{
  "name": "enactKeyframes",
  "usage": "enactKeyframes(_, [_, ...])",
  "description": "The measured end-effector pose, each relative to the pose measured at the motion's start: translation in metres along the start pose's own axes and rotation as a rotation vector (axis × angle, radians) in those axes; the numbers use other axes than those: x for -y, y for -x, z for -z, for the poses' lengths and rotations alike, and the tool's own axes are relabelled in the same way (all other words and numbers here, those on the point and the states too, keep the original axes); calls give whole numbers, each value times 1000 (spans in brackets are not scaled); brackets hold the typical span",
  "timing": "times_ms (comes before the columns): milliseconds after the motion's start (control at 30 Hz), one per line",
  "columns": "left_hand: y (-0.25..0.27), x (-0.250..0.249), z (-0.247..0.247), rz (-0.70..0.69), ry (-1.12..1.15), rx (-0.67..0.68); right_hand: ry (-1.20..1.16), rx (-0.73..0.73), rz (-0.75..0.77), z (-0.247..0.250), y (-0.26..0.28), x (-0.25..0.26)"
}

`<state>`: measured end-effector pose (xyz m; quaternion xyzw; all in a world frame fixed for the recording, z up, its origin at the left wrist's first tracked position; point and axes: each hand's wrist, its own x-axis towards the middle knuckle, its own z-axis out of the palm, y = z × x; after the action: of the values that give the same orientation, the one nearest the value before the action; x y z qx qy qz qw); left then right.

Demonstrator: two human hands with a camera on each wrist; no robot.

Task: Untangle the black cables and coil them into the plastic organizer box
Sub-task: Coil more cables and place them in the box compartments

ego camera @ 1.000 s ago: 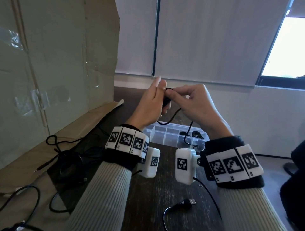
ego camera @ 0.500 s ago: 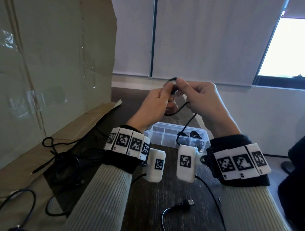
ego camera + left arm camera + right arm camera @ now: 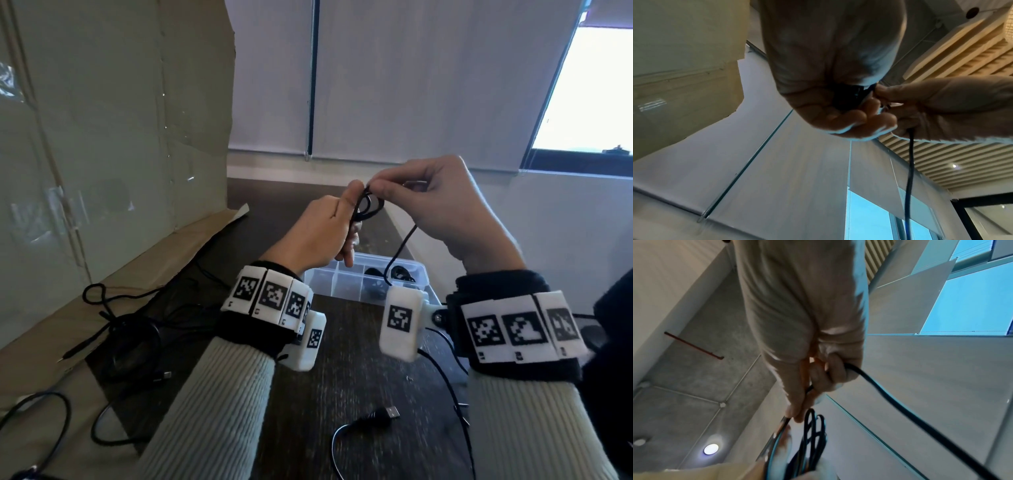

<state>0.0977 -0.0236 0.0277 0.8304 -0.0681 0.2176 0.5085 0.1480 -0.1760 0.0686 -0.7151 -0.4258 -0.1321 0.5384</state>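
Left hand (image 3: 323, 228) gripping small coil (image 3: 368, 207); right hand (image 3: 442, 205) pinching cable (image 3: 400, 246), feeding next loop above organizer box (image 3: 423, 279).

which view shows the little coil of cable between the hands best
The head view: the coil shows as open loops held by the left hand and right hand. The right wrist view shows the loops edge-on and blurred. The left wrist view shows only a dark bundle against the palm.
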Motion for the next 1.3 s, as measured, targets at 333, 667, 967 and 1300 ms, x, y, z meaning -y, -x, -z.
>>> enactKeyframes(333, [3, -5, -2, -29, -82, 150, -104, 5, -151, -2, -2, -11])
enactKeyframes(667, [3, -15, -6, 196, 456, 302, -116, 20, -137, 2, -1, -11])
enactKeyframes(967, [-6, -19, 4, 177, 750, -57, -244, -153, -319, -21, -11, -11])
enactKeyframes(1300, [-15, -18, 20, 25, 1176, -458, -66, -80, -112, -37, -9, -14])
